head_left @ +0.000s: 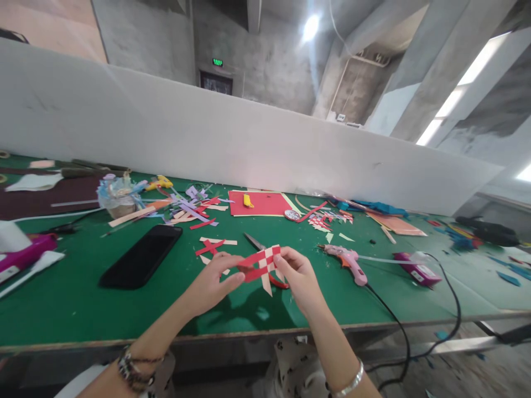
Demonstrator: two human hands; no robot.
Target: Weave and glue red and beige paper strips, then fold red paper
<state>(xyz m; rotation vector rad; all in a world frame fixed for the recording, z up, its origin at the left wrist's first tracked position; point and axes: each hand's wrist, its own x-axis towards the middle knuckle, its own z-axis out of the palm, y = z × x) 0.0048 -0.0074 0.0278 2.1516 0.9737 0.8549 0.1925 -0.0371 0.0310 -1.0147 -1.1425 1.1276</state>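
Observation:
A small woven piece of red and cream paper strips (265,260) is held up between my two hands over the green table. My left hand (215,281) pinches the loose red strip ends at its left side. The checkered right end is gripped between the thumb and fingers of my right hand (299,276). Cream strip tails hang down below the weave. Scissors (254,241) with red handles lie beneath and behind it, partly hidden. Just left of them are loose red and cream strips (215,246) on the table.
A black phone (141,257) lies left. To the right sits a pink glue gun (344,261) with its cord running off the table edge (369,326). Behind are red paper sheets (265,205), a yellow cutter (248,201), paper scraps and a plastic-lined container (120,196). A white partition (249,143) stands at the back.

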